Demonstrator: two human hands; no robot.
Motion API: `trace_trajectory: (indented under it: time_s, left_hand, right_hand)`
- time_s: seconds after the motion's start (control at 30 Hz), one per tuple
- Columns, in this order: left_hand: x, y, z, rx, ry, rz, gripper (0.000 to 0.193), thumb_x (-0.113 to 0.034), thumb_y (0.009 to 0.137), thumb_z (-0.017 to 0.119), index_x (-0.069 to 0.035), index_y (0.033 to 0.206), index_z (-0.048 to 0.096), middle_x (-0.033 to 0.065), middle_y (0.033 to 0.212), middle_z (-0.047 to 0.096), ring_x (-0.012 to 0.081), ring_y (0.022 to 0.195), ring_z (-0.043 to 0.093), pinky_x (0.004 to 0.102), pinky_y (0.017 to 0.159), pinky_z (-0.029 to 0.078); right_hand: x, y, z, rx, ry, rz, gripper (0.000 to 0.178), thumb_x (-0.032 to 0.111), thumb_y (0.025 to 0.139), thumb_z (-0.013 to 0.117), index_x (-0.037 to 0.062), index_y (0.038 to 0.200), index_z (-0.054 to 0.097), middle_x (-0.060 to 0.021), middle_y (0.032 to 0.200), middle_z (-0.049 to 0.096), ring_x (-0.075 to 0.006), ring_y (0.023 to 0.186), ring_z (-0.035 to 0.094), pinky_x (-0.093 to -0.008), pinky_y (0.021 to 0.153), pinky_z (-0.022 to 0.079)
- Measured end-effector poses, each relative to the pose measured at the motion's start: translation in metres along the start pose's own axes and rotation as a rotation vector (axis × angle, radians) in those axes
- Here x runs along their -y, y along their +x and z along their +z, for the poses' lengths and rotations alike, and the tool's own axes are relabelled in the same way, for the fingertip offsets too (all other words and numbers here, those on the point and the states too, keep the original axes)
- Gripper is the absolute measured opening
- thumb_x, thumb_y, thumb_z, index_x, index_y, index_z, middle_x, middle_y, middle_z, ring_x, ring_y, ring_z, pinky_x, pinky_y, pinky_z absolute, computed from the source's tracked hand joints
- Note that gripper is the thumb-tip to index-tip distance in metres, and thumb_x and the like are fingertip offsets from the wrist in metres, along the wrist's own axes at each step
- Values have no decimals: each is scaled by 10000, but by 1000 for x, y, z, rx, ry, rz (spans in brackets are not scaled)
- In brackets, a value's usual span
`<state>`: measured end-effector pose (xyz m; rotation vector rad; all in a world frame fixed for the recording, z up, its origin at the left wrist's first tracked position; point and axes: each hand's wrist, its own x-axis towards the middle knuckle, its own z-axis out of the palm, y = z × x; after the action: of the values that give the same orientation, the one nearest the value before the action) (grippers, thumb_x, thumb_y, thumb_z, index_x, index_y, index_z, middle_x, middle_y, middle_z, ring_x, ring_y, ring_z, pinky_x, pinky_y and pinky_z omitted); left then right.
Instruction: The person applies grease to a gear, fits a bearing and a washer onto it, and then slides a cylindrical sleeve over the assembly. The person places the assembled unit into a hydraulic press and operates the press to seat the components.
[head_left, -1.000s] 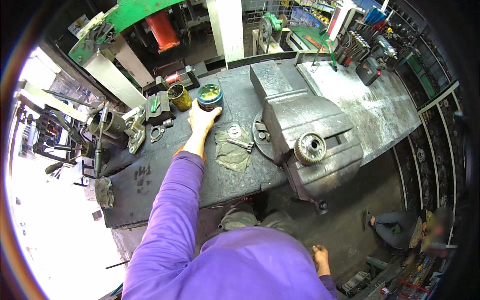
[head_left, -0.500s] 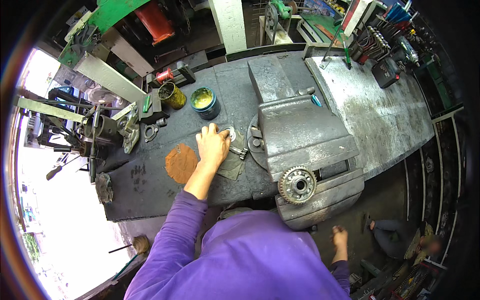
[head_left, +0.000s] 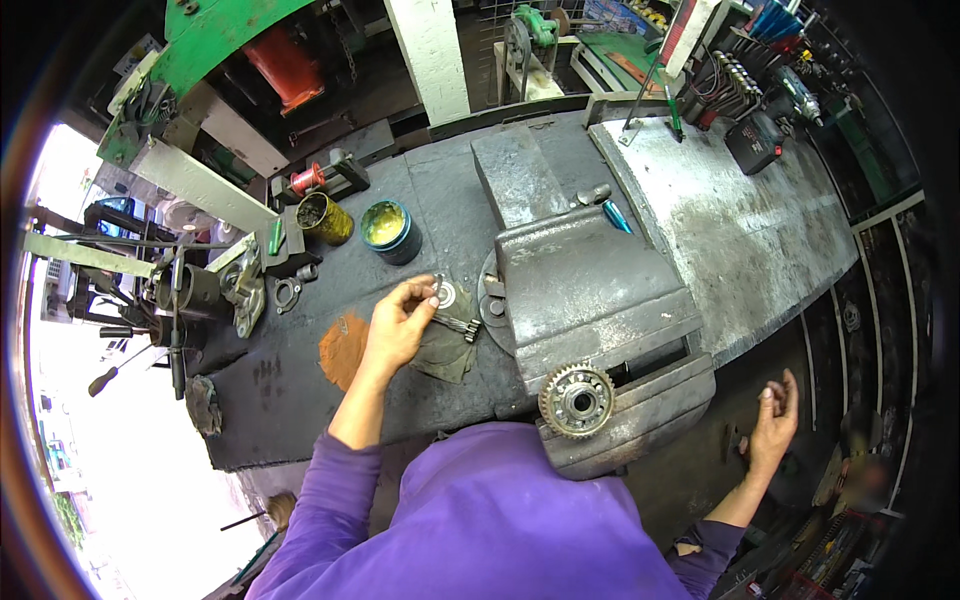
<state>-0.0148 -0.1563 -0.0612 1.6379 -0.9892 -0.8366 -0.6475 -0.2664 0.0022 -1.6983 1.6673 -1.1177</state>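
My left hand is raised over the bench with thumb and fingers pinched together; what they hold, if anything, is too small to make out. Right beside its fingertips is a pale metal ring, on a grey-green cloth. A short splined metal shaft lies on that cloth too. My right hand is off to the right, beyond the vise, with its fingers apart and nothing in it. A toothed gear rests on the vise's near jaws, touched by neither hand.
A blue tub of yellow grease and a yellow-stained can stand behind my left hand. A rust-brown round piece lies left of the cloth. Metal parts crowd the bench's left end. Another person, blurred, is low at the right.
My left hand has drawn back toward me from the ring, and its fingers are now pinched. My right hand has moved up and to the right, and its fingers have spread.
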Motion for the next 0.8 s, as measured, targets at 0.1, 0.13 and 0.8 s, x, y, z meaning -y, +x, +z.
trace_trajectory:
  time_s: [0.1,0.13,0.8]
  left_hand:
    - [-25,-15,-9,88,-964,-478,273,-229,1108,563,-26,1276,636,142,1223,737,276,1074,737,396,922,582]
    - [-33,-19,-11,124,-1120,-580,303,-253,1124,524,-28,1305,615,141,1200,742,282,1060,739,404,916,583]
    - [-213,-81,37,23,293,999,271,61,780,815,14,1041,763,165,998,764,305,863,770,384,773,643]
  right_hand:
    - [56,2,12,-60,4,-16,517,131,1071,682,17,1551,525,-88,1219,674,-113,1013,607,-272,943,502]
    - [69,0,17,-46,10,-35,519,125,1069,683,18,1552,524,-92,1219,678,-112,1016,608,-274,944,503]
    - [190,-32,73,-15,54,-314,497,92,972,780,-33,1427,624,-149,1137,754,-210,1031,725,-359,908,583]
